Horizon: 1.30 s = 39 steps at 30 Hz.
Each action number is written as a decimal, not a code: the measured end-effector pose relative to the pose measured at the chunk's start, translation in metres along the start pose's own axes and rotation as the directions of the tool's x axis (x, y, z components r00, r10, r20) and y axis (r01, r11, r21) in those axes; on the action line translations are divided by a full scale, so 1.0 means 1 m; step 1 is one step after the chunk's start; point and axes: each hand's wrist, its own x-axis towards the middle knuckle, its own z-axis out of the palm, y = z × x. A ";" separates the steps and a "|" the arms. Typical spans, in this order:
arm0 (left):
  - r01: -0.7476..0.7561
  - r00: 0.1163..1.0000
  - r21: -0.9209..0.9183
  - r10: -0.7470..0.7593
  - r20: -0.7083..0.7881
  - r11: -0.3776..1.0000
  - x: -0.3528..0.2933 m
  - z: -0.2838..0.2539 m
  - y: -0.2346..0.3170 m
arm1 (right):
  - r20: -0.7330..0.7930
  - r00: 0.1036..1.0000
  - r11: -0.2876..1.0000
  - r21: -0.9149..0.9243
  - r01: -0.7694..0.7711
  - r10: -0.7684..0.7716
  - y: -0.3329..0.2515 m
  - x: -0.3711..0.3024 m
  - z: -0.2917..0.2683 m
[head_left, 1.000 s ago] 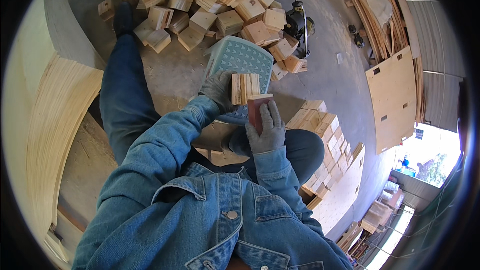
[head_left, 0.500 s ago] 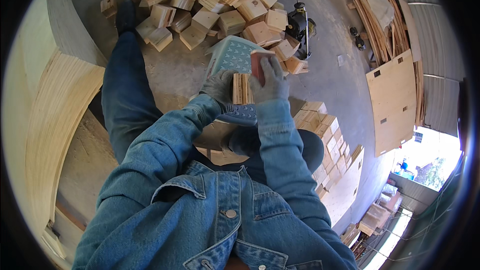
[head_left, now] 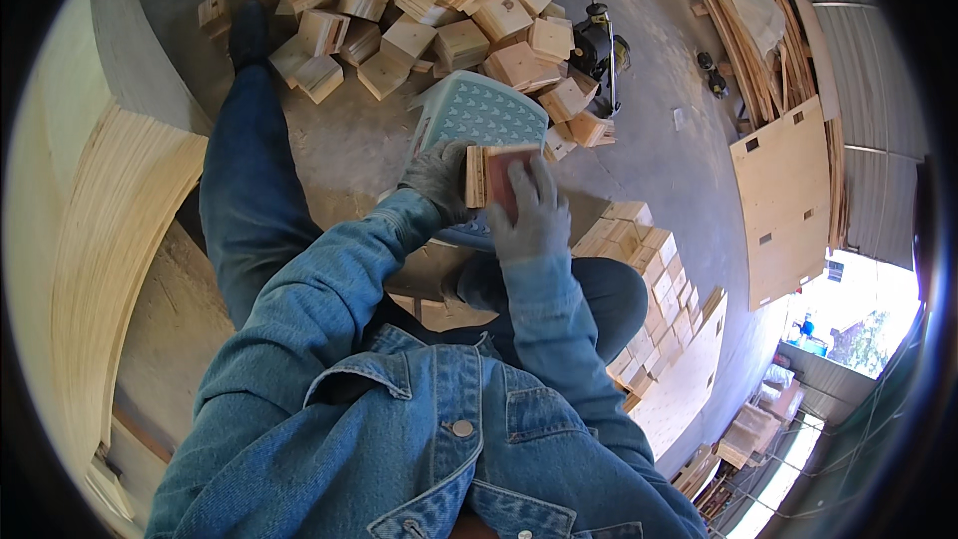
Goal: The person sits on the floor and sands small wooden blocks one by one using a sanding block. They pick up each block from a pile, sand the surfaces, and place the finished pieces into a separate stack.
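Observation:
Both my hands wear grey gloves and meet in front of a teal plastic stool (head_left: 489, 105). The fingers of my left hand (head_left: 437, 178) are wrapped round a small layered plywood block (head_left: 476, 180), holding it from its left side. Against the block's right face lies a flat reddish-brown sanding block (head_left: 505, 172). My right hand (head_left: 535, 217) grips this sanding block, with its fingers spread over the outer face. The thumb side is partly hidden.
Beyond the stool is a heap of plywood blocks (head_left: 439, 35), with a black wheeled tool (head_left: 597, 55) at its right. Stacked blocks (head_left: 649, 260) stand right of my knee. Curved plywood sheets (head_left: 120, 200) rise on the left; a slotted panel (head_left: 781, 205) leans at far right.
My right hand has moved down and nearer to me, bringing the sanding block from above the plywood block's right side down flat against its right face. My left hand has hardly moved.

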 end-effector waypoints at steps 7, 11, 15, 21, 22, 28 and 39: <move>-0.029 0.998 -0.071 0.025 -0.050 0.997 0.006 0.014 -0.005 | 0.052 0.992 0.993 -0.044 -0.112 0.114 0.008 0.094 0.010; -0.011 0.998 0.000 0.011 -0.060 1.000 0.005 0.020 -0.012 | -0.060 0.998 0.999 -0.045 0.003 -0.006 0.017 0.061 0.025; -0.060 0.998 0.035 0.061 -0.017 0.998 0.004 0.009 -0.002 | 0.004 1.000 0.999 -0.051 0.009 -0.009 -0.011 -0.008 0.002; -0.008 0.992 -0.014 0.010 0.124 1.000 0.005 0.001 -0.003 | 0.037 0.997 0.997 0.037 0.069 -0.070 -0.018 -0.050 -0.006; 0.000 0.992 -0.017 0.002 0.124 1.000 0.005 0.003 -0.004 | 0.039 0.996 0.996 0.028 0.080 -0.081 -0.019 -0.042 -0.006; -0.054 0.998 0.014 0.054 -0.034 0.998 0.002 0.029 -0.035 | 0.064 0.997 0.999 0.017 0.030 -0.031 -0.037 0.046 0.002; -0.174 0.983 -0.186 0.158 -0.096 0.967 0.009 0.012 -0.013 | 0.116 0.993 0.998 -0.055 0.038 -0.032 -0.032 -0.002 -0.003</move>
